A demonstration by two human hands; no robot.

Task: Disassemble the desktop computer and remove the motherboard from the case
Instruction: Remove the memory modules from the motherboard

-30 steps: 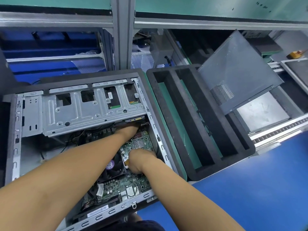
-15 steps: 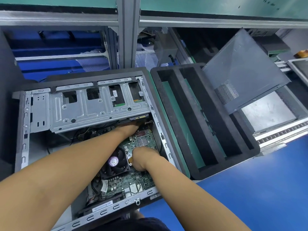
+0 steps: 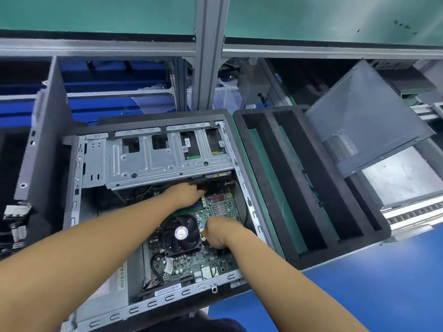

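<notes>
Item 1, computer case (image 3: 167, 298): lay on its side on the blue bench top (image 3: 359, 291), open face up, directly below me.

Item 2, motherboard (image 3: 191, 259): sat inside the case, in its right-hand half, flat against the floor of the shell, not lifted.

Item 3, black cooling fan (image 3: 181, 233): mounted on the board near its middle, with a round sticker on the hub.

Item 4, metal drive cage (image 3: 153, 164): spanned the far part of the case, above the board's far edge.

Item 5, my left hand (image 3: 189, 193): reached across to the cage's near edge, fingertips at a dark plug (image 3: 203, 186). The back of the hand hid the fingers, so I could not tell whether they grasped it.

Item 6, my right hand (image 3: 221, 232): knuckles up, fingers curled down onto the board just right of the fan, with a small orange tab (image 3: 204, 232) beside the thumb. I could not tell whether anything was held.

Item 7, black foam tray (image 3: 268, 168): just right of the case, with long slots showing green at the bottom.

Item 8, grey side panel (image 3: 364, 111): propped at a tilt over the tray's far right corner, with a perforated vent patch.
</notes>
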